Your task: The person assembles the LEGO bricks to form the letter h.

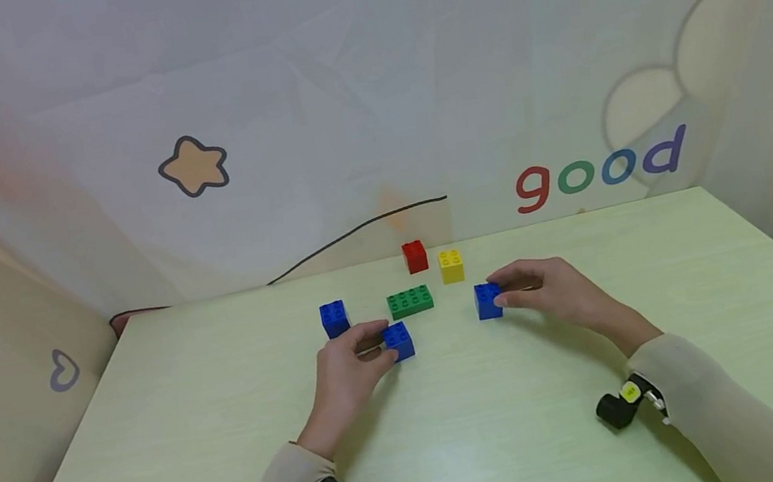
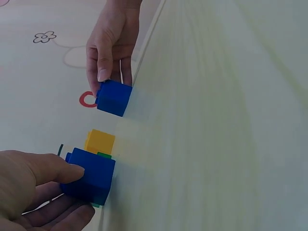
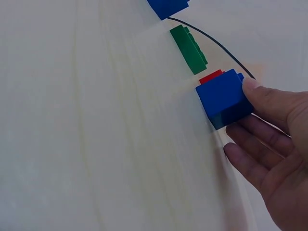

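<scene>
My left hand point(image 1: 352, 369) pinches a blue toy brick point(image 1: 399, 342) between thumb and fingers, in front of a green brick. In the left wrist view the thumb lies against one side of that blue brick point(image 2: 91, 175). Off to the right, my right hand point(image 1: 554, 290) grips a second blue brick point(image 1: 487, 302) by its right side. The right wrist view shows this blue brick point(image 3: 225, 100) between the thumb and fingers, with studs facing the wall. A third blue brick point(image 1: 334, 318) stands just beyond the left hand's knuckles.
The longer green brick point(image 1: 410, 302) lies between the hands, farther back. Behind it stand a red brick point(image 1: 415, 257) and a yellow brick point(image 1: 451, 266), near the back edge of the pale table point(image 1: 502, 442). A printed cloth wall point(image 1: 351, 112) rises behind the table.
</scene>
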The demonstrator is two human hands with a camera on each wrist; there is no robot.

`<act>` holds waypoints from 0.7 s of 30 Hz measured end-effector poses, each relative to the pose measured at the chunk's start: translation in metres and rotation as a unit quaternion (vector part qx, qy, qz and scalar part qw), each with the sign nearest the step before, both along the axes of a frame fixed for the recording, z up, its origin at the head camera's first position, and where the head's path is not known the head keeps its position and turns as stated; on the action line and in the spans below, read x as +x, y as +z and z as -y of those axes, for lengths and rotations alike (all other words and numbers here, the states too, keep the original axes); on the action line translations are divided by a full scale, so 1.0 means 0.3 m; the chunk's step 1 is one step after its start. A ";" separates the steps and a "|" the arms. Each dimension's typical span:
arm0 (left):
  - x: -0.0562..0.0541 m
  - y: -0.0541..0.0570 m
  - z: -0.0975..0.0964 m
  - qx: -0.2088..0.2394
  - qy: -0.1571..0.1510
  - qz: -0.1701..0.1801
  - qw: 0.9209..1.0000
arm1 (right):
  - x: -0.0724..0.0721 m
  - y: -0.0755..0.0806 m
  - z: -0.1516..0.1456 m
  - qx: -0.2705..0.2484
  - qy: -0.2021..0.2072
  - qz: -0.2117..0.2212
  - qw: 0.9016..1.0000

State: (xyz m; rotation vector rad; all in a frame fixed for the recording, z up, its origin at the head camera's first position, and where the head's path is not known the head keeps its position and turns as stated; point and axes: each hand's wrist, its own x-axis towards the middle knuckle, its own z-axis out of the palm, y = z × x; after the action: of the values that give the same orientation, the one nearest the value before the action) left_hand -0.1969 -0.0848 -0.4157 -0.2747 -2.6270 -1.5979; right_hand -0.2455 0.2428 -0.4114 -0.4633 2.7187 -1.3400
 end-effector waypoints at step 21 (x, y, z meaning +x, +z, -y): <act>0.001 -0.002 -0.010 0.031 -0.012 -0.024 0.999 | 0.003 -0.006 0.000 -0.015 0.002 0.012 1.000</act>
State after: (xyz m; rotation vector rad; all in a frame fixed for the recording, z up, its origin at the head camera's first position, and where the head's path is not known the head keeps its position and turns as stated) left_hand -0.1966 -0.0817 -0.4163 -0.3380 -2.5435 -1.6536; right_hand -0.2446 0.2429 -0.4132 -0.4522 2.6811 -1.3773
